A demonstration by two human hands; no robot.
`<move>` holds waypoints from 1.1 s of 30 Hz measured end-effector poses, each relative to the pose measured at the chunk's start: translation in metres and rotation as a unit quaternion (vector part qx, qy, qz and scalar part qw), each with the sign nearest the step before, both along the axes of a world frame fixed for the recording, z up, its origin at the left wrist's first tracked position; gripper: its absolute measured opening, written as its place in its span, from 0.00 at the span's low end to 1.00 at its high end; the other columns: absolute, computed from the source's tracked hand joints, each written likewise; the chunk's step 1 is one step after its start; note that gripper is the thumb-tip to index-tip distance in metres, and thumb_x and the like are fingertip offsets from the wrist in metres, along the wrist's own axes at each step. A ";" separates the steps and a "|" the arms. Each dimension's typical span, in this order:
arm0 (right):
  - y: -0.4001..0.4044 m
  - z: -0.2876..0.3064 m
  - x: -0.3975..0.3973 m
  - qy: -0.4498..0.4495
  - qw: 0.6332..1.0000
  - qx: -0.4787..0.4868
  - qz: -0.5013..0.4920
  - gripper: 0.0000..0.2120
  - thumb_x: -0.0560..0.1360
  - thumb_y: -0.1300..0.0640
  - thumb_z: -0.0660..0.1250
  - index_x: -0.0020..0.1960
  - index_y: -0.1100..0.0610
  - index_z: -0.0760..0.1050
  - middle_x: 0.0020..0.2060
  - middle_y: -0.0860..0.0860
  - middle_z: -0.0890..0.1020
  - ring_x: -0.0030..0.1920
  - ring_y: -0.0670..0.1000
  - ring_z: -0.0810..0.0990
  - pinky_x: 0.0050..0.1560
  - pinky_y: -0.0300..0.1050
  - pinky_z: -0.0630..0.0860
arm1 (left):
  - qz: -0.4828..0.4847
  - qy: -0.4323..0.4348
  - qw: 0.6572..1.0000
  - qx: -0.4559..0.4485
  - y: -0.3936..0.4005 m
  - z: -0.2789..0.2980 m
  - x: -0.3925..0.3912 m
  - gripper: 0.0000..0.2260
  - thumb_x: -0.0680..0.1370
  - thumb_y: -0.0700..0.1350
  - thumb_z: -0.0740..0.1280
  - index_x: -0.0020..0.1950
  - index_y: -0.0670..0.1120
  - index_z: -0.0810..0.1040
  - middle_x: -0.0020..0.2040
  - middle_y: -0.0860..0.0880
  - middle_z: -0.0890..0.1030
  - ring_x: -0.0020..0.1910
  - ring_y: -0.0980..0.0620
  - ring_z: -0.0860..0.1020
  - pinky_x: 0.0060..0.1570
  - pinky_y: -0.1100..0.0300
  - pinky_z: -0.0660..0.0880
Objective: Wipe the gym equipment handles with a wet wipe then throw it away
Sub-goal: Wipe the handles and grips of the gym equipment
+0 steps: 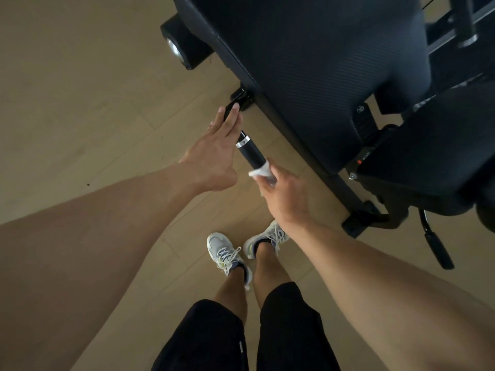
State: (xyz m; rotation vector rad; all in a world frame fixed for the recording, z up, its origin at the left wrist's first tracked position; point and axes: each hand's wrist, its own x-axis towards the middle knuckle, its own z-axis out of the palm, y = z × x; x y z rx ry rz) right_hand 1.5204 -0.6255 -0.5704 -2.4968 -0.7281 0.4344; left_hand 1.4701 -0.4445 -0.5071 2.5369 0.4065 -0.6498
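Two hands: right hand (pixel 284 194) fingers pinch one wet wipe (pixel 263 171) on one handle (pixel 250 151); left hand (pixel 217 153) fingers straight.

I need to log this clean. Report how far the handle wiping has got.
Done: nothing can be confirmed as finished from this view.
In hand: the right hand holds the wet wipe against the near end of the black handle, while the left hand rests straight fingers on the strap above it.
Left: the rest of that handle, any other handles, then binning the wipe; no bin is visible.
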 end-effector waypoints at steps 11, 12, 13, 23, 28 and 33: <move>-0.037 -0.013 -0.008 -0.020 1.000 0.007 0.019 0.24 0.74 0.56 0.76 0.68 0.61 0.77 0.53 0.57 0.86 0.48 0.55 0.87 0.52 0.48 0.84 | -0.006 0.003 1.000 -0.006 0.005 -0.001 -0.001 0.47 0.72 0.36 0.64 0.82 0.44 0.37 0.82 0.51 0.33 0.81 0.50 0.34 0.80 0.55 0.45; -0.044 -0.013 -0.010 -0.019 1.000 0.000 0.016 0.24 0.73 0.57 0.77 0.67 0.62 0.78 0.52 0.58 0.86 0.48 0.55 0.87 0.51 0.49 0.84 | -0.005 0.001 1.000 -0.005 0.005 -0.002 -0.001 0.47 0.71 0.36 0.64 0.82 0.44 0.37 0.82 0.51 0.33 0.81 0.50 0.34 0.80 0.55 0.46; -0.043 -0.012 -0.010 -0.011 1.000 -0.007 0.011 0.24 0.73 0.57 0.78 0.66 0.62 0.79 0.52 0.58 0.86 0.48 0.56 0.87 0.51 0.48 0.84 | -0.005 -0.001 1.000 -0.005 0.004 -0.003 -0.001 0.47 0.71 0.36 0.64 0.82 0.44 0.37 0.82 0.51 0.33 0.81 0.50 0.34 0.80 0.54 0.46; 0.043 0.016 0.016 0.065 0.997 0.041 0.019 0.10 0.82 0.48 0.64 0.53 0.52 0.81 0.31 0.40 0.76 0.32 0.36 0.75 0.35 0.27 0.66 | -0.007 -0.001 1.000 -0.009 0.004 0.002 0.000 0.45 0.72 0.35 0.62 0.82 0.42 0.38 0.82 0.49 0.34 0.81 0.49 0.34 0.81 0.53 0.46; -0.062 -0.008 -0.010 0.045 0.997 -0.064 0.016 0.25 0.79 0.45 0.68 0.69 0.59 0.76 0.52 0.53 0.86 0.49 0.49 0.85 0.49 0.32 0.76 | -0.002 -0.012 1.000 -0.006 0.003 -0.005 -0.002 0.46 0.72 0.36 0.63 0.82 0.43 0.37 0.82 0.50 0.33 0.81 0.48 0.33 0.81 0.52 0.47; -0.018 0.015 0.004 0.080 0.996 -0.027 0.038 0.18 0.81 0.48 0.66 0.66 0.57 0.78 0.47 0.50 0.86 0.45 0.45 0.84 0.45 0.29 0.78 | 0.017 -0.016 1.000 -0.005 -0.002 -0.006 -0.002 0.44 0.74 0.37 0.62 0.82 0.44 0.37 0.82 0.50 0.33 0.80 0.49 0.33 0.81 0.53 0.48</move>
